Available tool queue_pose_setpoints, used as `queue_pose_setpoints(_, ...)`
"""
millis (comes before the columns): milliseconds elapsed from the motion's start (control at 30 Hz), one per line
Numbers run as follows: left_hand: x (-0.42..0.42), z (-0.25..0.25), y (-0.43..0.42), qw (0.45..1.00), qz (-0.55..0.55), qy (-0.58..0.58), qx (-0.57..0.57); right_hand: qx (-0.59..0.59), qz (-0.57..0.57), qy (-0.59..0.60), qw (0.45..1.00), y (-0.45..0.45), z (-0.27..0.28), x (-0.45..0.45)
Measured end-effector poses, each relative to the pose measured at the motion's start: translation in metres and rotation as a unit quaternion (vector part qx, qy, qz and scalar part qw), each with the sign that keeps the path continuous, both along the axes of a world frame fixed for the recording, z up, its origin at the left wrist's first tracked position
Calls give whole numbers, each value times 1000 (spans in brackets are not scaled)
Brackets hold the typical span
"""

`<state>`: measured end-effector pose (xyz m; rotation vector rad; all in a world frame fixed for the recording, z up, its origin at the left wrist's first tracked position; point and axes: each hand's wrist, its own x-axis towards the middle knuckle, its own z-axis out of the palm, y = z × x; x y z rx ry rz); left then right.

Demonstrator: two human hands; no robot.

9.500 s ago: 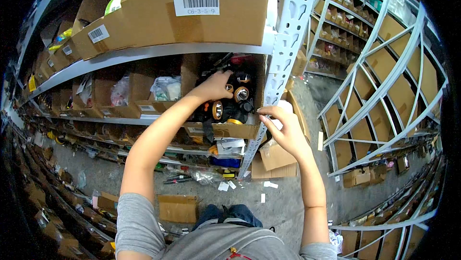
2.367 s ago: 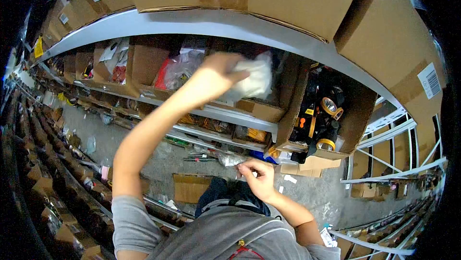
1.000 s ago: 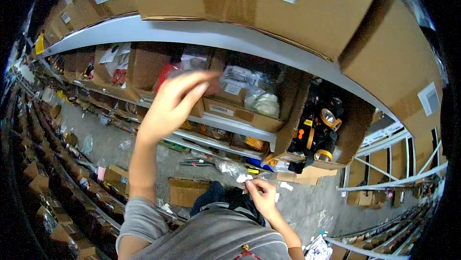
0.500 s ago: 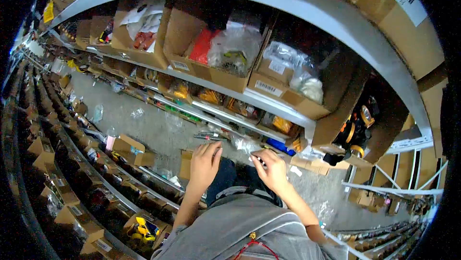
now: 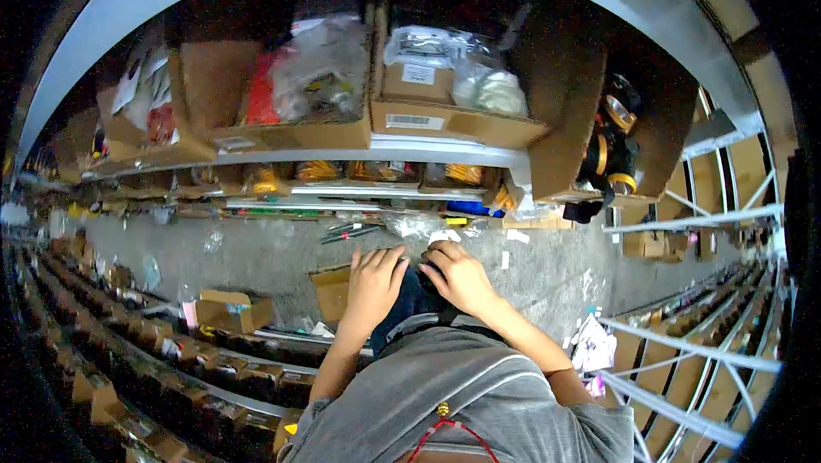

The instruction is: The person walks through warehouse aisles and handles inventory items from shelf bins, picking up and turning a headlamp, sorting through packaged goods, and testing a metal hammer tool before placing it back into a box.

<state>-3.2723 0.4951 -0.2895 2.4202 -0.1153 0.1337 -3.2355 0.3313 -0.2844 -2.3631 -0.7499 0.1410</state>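
My left hand (image 5: 375,285) hovers palm down in front of my waist, fingers loosely bent and a little apart, with nothing seen in it. Close on its right is my right hand (image 5: 462,279), its fingers curled inward; whatever they hold, if anything, is hidden. Beyond both hands, a shelf bin (image 5: 462,121) contains a labelled small box (image 5: 417,82) and a clear bag with white contents (image 5: 500,93). The bin to its left has a red packet (image 5: 261,87) and clear plastic bags (image 5: 321,78). Black and yellow headlamps (image 5: 620,112) fill a box at the right.
A pale metal shelf edge (image 5: 325,155) crosses above the hands, with lower bins of yellow items (image 5: 319,170) beneath. Cardboard boxes (image 5: 227,311) and paper scraps (image 5: 517,235) lie on the floor. Bin rows run at the lower left; metal rack bars (image 5: 684,222) stand at the right.
My left hand has come down from the shelf bins to beside my right hand. The white-filled bag it held earlier lies in the bin. The view has turned and tilted downward.
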Motion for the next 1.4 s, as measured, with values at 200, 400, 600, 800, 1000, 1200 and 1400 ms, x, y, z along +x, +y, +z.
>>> queue_pose_setpoints(200,18,-3,12,998,-37,8,43,-9,-83,1,997,-8,-8,-13)
queue_pose_setpoints(400,11,-6,49,994,-26,53,87,-21,-117,33,992,-8,-27,-11)
queue_pose_setpoints(600,-22,-18,69,990,39,60,124,-52,-108,29,992,1,-43,24)
queue_pose_setpoints(800,-49,-22,71,987,108,102,53,-60,-4,-10,998,43,-35,37)
queue_pose_setpoints(1000,-66,-23,83,972,209,72,78,-33,125,0,992,87,-33,29)
queue_pose_setpoints(1200,-82,-17,93,954,276,97,69,-40,211,-5,977,105,-33,34)
queue_pose_setpoints(1400,-87,-20,84,943,317,82,66,-52,227,-3,972,104,-27,42)
